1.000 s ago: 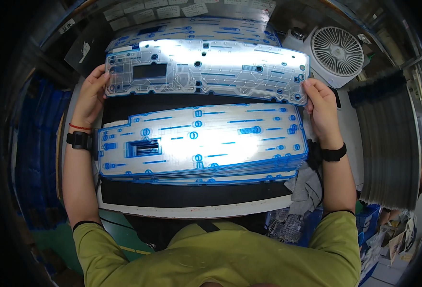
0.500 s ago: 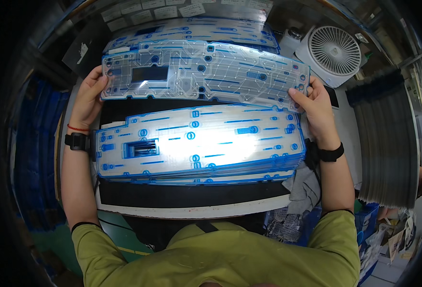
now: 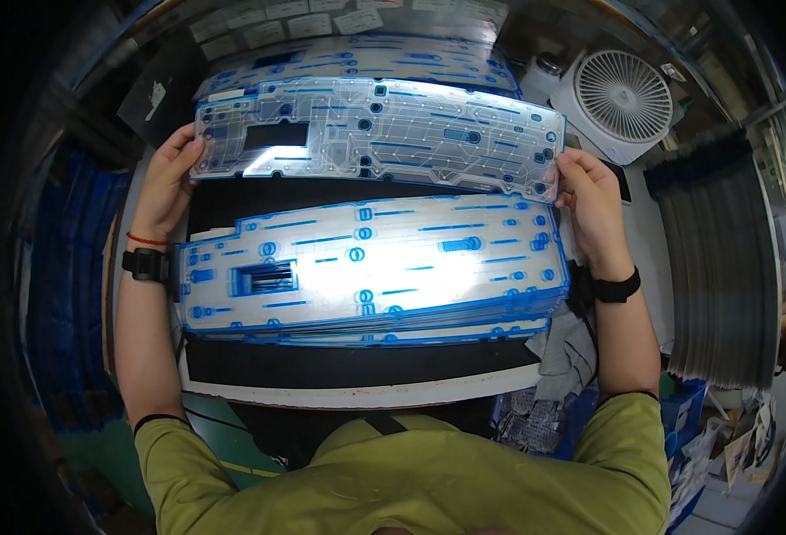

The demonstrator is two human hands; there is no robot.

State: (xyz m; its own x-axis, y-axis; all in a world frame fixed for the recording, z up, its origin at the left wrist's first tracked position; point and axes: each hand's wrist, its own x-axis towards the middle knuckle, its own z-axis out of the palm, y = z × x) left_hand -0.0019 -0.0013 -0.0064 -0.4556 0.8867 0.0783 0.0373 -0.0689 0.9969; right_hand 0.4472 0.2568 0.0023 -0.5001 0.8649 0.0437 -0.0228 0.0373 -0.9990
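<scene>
Between my two hands is a long, clear flexible circuit sheet [image 3: 420, 134] with thin traces, blue-edged holes and a rectangular cutout. My left hand [image 3: 170, 169] pinches its left end, thumb on top. At the other end, my right hand [image 3: 586, 185] grips the right edge between thumb and fingers. Nearer to me lies a thick stack of similar blue-edged sheets [image 3: 339, 294], with glare across its top. Another pile of such sheets [image 3: 393, 55] sits beyond the held sheet, partly hidden by it.
The stack rests on a black mat [image 3: 357, 361] on a white-edged table. A white fan [image 3: 623, 96] stands at the back right. Tall stacks of sheets flank the table, blue ones [image 3: 72, 294] at left and grey ones [image 3: 718, 267] at right. A grey cloth [image 3: 564, 357] hangs by the right corner.
The held sheet's right end has shifted slightly left and its surface has tilted, moving the reflections. My right hand has come a little inward with it; my left hand has barely moved.
</scene>
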